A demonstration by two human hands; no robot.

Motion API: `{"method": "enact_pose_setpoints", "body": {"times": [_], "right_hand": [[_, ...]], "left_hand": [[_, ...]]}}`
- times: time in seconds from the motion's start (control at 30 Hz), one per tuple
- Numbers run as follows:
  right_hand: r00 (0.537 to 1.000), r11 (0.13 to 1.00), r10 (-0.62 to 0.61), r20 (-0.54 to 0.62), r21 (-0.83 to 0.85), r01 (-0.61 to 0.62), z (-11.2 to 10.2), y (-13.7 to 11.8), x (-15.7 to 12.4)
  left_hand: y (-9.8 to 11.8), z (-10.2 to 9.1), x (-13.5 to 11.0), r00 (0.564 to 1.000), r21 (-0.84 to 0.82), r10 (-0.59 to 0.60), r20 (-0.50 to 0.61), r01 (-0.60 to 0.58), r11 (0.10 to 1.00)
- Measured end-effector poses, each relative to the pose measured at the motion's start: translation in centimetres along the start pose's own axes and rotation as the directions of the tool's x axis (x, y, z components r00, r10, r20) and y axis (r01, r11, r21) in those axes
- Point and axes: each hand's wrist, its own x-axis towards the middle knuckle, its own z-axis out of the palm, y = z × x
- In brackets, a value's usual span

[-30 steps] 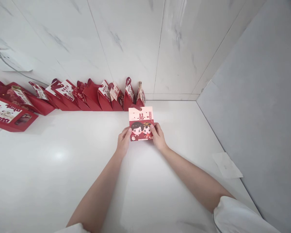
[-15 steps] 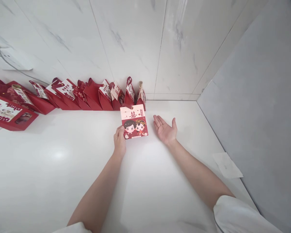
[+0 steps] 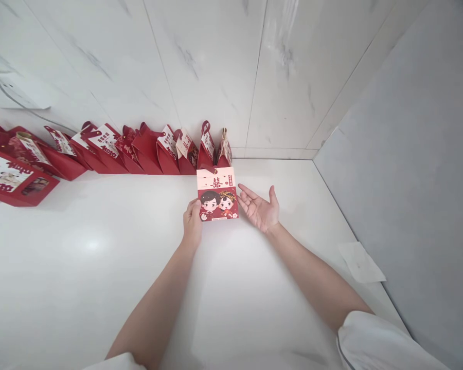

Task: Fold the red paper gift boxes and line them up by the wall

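My left hand [image 3: 193, 222] grips the lower left edge of a red and pink gift box [image 3: 218, 198] printed with two cartoon figures and a dark red character. A dark red ribbon shows at its top. My right hand [image 3: 260, 209] lies palm up just to the right of the box, fingers spread and thumb raised, holding nothing. Its fingertips are close to the box's right edge; whether they touch it I cannot tell. Behind the box stands a row of similar red gift boxes [image 3: 148, 152] with ribbon handles.
Tiled marble-look wall [image 3: 216, 67] rises behind the white tabletop [image 3: 100, 288]. At the far left a larger red box with a window [image 3: 13, 180] sits forward of the row. A grey panel [image 3: 412, 169] borders the right side, with a paper sheet [image 3: 361, 262] beside it. A cable [image 3: 23, 105] runs along the wall.
The held gift box has shifted slightly right with my left hand. My right hand has come nearer, its fingers now close to the box's right edge.
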Motion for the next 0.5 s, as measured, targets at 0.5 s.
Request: {"method": "enact_pose_setpoints", "body": {"times": [0.5], "right_hand": [[0.984, 0.933, -0.134, -0.118, -0.349, 0.086, -0.91, -0.36, 0.31]], "left_hand": [[0.42, 0.19, -0.21, 0.999, 0.023, 0.017, 0.043, -0.018, 1.0]]}}
